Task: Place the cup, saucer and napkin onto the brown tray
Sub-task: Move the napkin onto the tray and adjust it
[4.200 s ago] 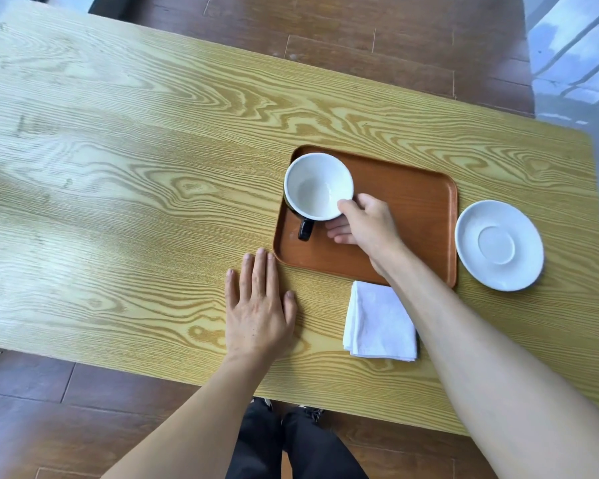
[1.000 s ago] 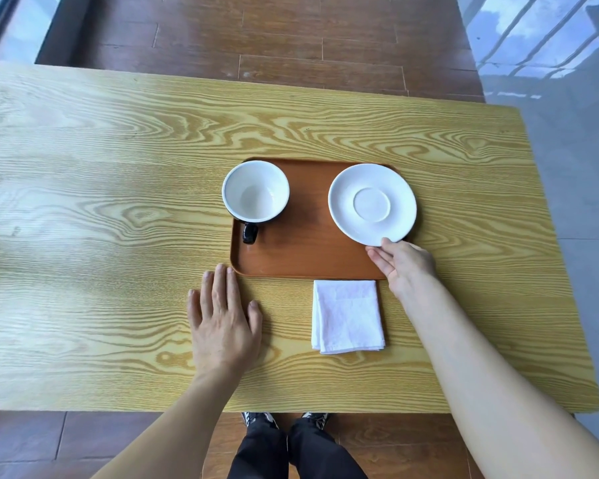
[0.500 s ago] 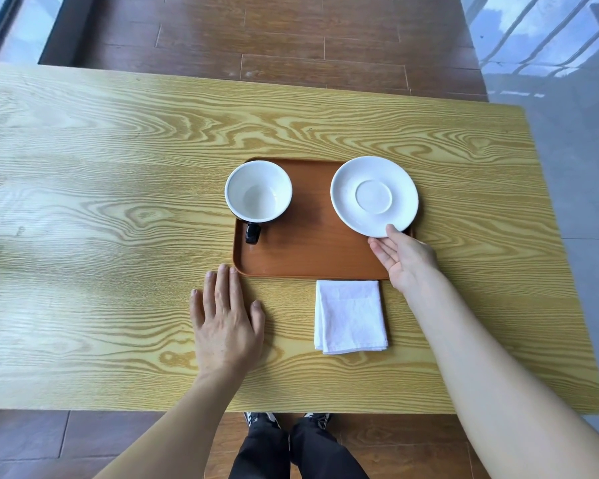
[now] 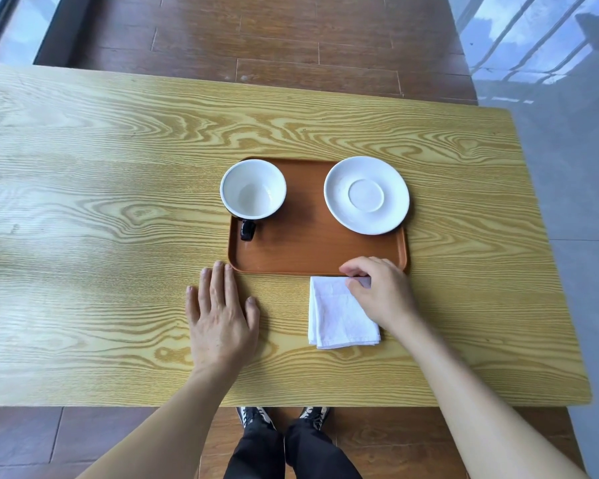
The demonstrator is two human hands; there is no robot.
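Closest to me, my left hand [image 4: 222, 316] lies flat on the table [image 4: 83, 202] with its fingers spread open and holding nothing. Its fingertips almost reach the near left corner of the brown tray [image 4: 308, 250]. I think it is good there, because it can stop the tray from sliding.

My right hand [image 4: 381, 292] is on the far right corner of the napkin [image 4: 339, 316]. My fingers [image 4: 355, 271] are curled down and pinching that corner, but I cannot tell if the grip is tight yet. The napkin is white and folded into a square. It lies flat on the table, on my side of those fingers, just beside the near edge of the tray and not on it.

To do this step well, I want to catch all the folded layers at once between thumb and fingers. If I grab only the top layer, I think the napkin will flop open. Then I should lift it a little, clear of the tray's raised edge, and carry it away from me.

Past my fingers is the bare brown middle of the tray. That looks like the best spot to lay it flat.

Farther still, the cup [image 4: 253, 188] stands on the tray, far off to the left of my fingers, with its dark handle pointing back at me. The saucer [image 4: 366, 195] sits straight beyond my fingers, hanging a bit over the tray's right edge. I should stay low and not bump either one.
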